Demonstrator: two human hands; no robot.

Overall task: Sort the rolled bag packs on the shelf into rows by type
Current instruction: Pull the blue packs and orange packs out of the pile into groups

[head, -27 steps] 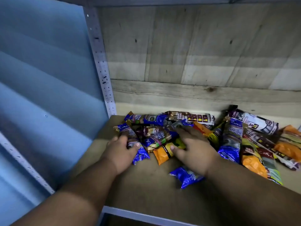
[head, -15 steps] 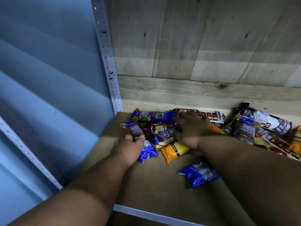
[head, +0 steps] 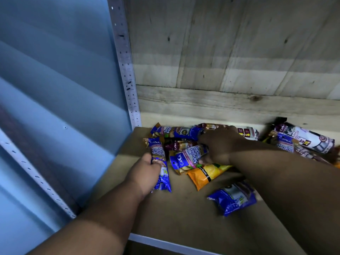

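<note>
Left hand: fingers clamped on a blue Singlet Handle pack near the shelf left edge.
Right hand: fingers spread atop the pile of packs at the back edge.

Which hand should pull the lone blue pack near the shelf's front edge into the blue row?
Probably the left hand: it already grips a blue Singlet Handle pack, while the right hand reaches into the pile.

This looks like a shop stockroom or storage area. A brown board shelf sits in a metal rack with a perforated steel upright and a pale metal front edge. Rough wooden planks back it, and a blue corrugated wall runs alongside. Many retail-wrapped, printed bag packs lie heaped on the shelf like merchandise.
</note>
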